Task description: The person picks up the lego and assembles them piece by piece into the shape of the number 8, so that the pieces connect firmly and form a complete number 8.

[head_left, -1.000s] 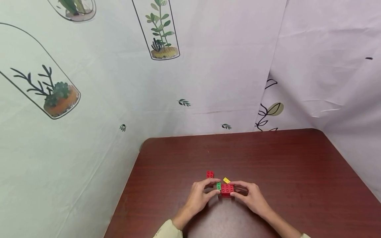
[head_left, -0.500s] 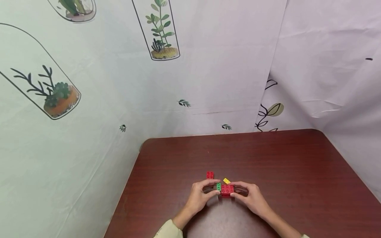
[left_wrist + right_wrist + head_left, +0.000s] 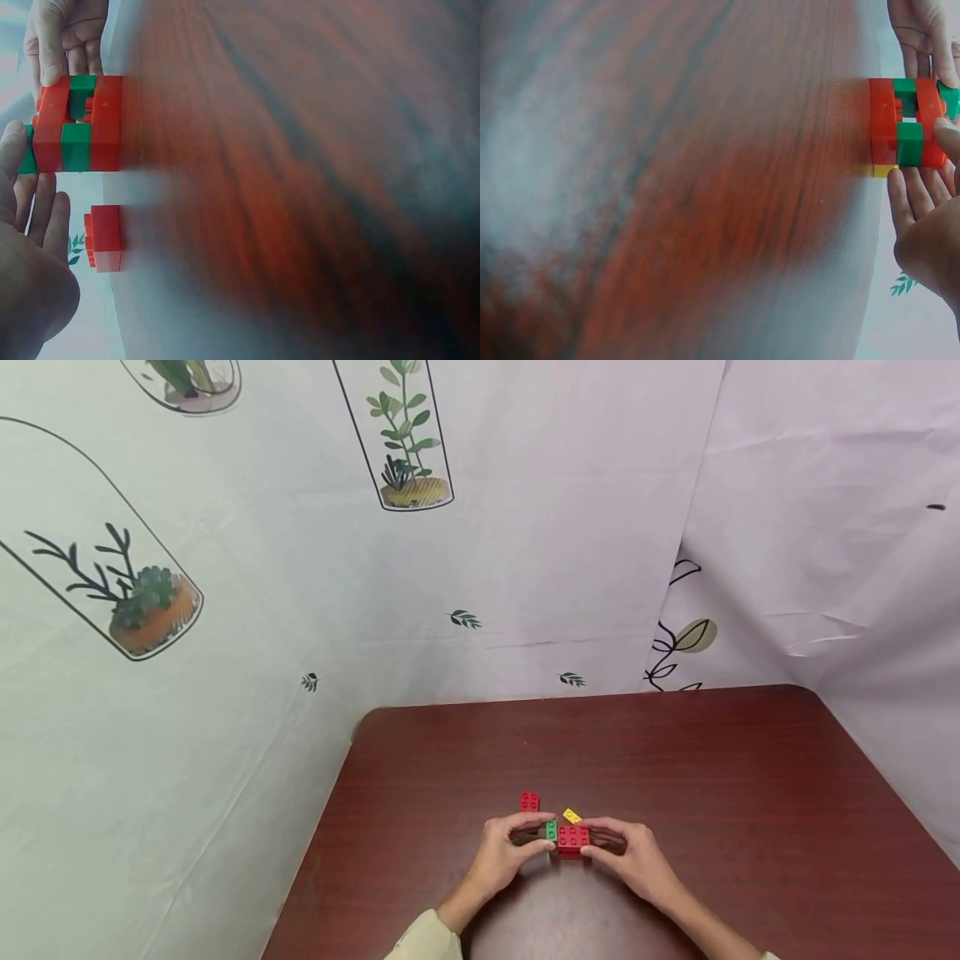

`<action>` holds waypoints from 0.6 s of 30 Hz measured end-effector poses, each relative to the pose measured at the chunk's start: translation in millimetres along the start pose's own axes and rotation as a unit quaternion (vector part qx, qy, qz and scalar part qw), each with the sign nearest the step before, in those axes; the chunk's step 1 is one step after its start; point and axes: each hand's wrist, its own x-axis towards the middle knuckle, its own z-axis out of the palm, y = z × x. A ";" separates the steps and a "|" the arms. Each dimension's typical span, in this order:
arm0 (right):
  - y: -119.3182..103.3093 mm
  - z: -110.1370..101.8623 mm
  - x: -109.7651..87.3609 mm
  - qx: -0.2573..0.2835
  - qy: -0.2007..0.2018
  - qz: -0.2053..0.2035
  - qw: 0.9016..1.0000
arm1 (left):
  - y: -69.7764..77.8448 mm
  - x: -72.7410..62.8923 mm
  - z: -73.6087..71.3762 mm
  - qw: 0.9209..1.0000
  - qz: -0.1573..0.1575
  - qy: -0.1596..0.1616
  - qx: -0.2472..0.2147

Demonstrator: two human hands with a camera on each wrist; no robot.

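A small stacked structure stands on the table: a red brick (image 3: 106, 124) at the bottom, two green bricks (image 3: 910, 144) spaced apart as pillars, and a red brick (image 3: 573, 837) across the top. On its left end sits a small green brick (image 3: 551, 830), which my left hand (image 3: 497, 853) pinches between thumb and fingers. My right hand (image 3: 636, 857) grips the right end of the upper red brick, thumb in front and fingers behind. A loose red brick (image 3: 529, 800) lies beyond my left fingers. A yellow brick (image 3: 572, 816) lies just behind the structure, near my right fingertips.
The dark red-brown wooden table (image 3: 675, 760) stretches away behind and to both sides of the hands. A pale cloth (image 3: 540, 568) printed with plants hangs along its far edge and sides.
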 end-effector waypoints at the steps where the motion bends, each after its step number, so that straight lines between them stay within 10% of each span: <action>1: 0.0 -0.1 0.1 0.000 0.000 -0.002 1.000 | 0.0 0.1 -0.1 1.000 0.000 0.000 0.001; 18: -0.3 -0.2 0.0 0.010 -0.001 -0.017 1.000 | -3.1 0.6 -0.3 0.999 0.037 -0.003 0.019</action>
